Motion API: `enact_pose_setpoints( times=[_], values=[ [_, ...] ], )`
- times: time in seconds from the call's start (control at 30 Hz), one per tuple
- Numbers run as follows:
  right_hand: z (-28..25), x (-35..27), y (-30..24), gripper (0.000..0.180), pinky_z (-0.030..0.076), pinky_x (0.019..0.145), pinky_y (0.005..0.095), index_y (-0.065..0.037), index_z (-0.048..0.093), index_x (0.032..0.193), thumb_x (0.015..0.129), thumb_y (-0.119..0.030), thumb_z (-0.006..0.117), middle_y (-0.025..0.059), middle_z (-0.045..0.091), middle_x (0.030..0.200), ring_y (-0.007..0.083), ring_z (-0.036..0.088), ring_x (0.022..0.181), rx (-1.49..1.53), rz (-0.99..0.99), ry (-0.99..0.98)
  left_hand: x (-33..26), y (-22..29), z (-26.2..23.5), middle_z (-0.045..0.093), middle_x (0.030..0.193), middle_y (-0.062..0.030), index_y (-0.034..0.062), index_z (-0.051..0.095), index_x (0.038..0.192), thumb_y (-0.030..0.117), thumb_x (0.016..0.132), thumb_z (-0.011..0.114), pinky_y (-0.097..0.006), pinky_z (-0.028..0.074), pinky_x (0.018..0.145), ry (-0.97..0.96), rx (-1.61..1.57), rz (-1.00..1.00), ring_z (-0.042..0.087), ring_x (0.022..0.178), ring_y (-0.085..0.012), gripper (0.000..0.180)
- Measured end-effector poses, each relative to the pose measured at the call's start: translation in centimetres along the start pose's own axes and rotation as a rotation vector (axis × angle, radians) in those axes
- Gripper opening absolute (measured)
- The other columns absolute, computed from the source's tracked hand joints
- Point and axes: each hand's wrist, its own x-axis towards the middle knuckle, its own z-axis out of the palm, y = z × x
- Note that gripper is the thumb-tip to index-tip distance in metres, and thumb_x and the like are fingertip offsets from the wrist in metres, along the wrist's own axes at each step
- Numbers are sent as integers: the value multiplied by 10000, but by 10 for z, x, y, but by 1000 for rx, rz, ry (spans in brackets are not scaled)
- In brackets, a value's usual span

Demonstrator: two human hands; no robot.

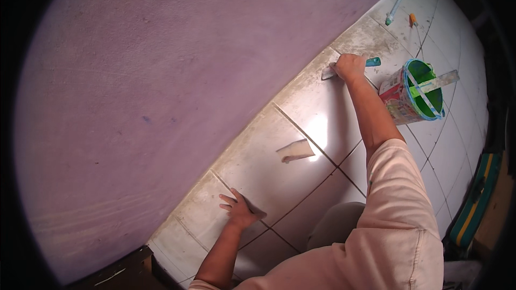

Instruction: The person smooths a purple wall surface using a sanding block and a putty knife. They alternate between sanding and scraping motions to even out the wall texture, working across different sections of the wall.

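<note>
My right hand (pixel 351 68) is closed around a scraper (pixel 328 72), with its flat greyish blade at the foot of the purple wall (pixel 161 75) and its teal handle end sticking out to the right. My left hand (pixel 239 210) rests with fingers spread on the white floor tiles (pixel 258 166), near the wall, and holds nothing. Between the hands lies a small tan, flat piece (pixel 296 151), perhaps paper or sandpaper. Dusty brown dirt runs along the tiles where they meet the wall.
To the right of my right hand stands a paint-smeared bucket (pixel 395 99), green inside, a flat stick (pixel 443 81) across its mouth. Farther off lie a pale blue rod (pixel 396 5) and an orange-ended tool (pixel 413 19). A green-and-yellow striped object (pixel 475 201) is at the right edge.
</note>
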Motion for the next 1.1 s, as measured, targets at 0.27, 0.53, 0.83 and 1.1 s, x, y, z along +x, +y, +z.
enact_pose_setpoints(
  times=[0.27,0.53,0.83,1.1],
  values=[
    [6,-30,-59,327,299,1048,486,-138,758,891,934,-428,614,83,747,830,261,700,886,33,-208,163,3,14,0,-281,1488,-457,-50,-279,1487,563,549,920,-605,189,1184,-27,23,-83,-150,1372,-702,1642],
    [-1,-18,-14,431,304,968,493,-135,750,912,991,-493,524,68,741,849,229,673,960,77,19,88,5,4,1,-290,1489,-451,-57,-287,1481,578,543,915,-607,178,1186,-17,-39,-10,-150,1378,-695,1652],
    [17,-50,-68,405,267,1076,553,-106,748,954,983,-453,539,105,750,938,268,669,1014,143,-302,155,3,-5,1,-301,1496,-434,-44,-266,1496,565,561,912,-619,197,1175,24,-63,54,-165,1388,-676,1623],
    [12,-90,-113,347,261,1080,538,-125,737,1016,1002,-387,510,92,750,944,249,673,1022,123,-437,29,1,2,6,-275,1512,-428,-14,-230,1525,540,594,904,-621,261,1157,31,-48,-1,-137,1387,-690,1568]
  ],
)
